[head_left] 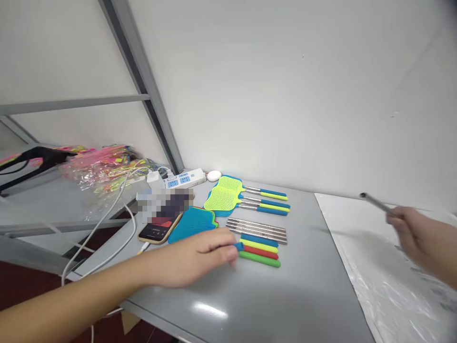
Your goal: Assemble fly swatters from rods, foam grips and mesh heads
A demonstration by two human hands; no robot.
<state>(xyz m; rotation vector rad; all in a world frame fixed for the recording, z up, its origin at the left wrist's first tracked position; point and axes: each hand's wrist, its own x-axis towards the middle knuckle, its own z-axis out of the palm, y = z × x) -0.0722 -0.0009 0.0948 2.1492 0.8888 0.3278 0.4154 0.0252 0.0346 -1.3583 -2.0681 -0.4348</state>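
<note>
Left hand point(194, 259) pinching blue piece point(239, 246), mostly hidden by fingers, above bench point(303, 295). Right hand point(416, 236), well apart, curled round metal rod point(380, 206), dark end leftward of it. Just right of left hand: coloured grips point(261, 252) in row. Beyond grips: silver tubes point(257, 229). Just beyond left hand: blue swatter heads point(194, 225).

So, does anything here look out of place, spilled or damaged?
I see no spill or clear damage. The white cable looks untidy, drooping over the edge of the table, and the plastic-wrapped bundles lie jumbled on the shelf, unlike the neatly lined-up coloured grips.
</note>
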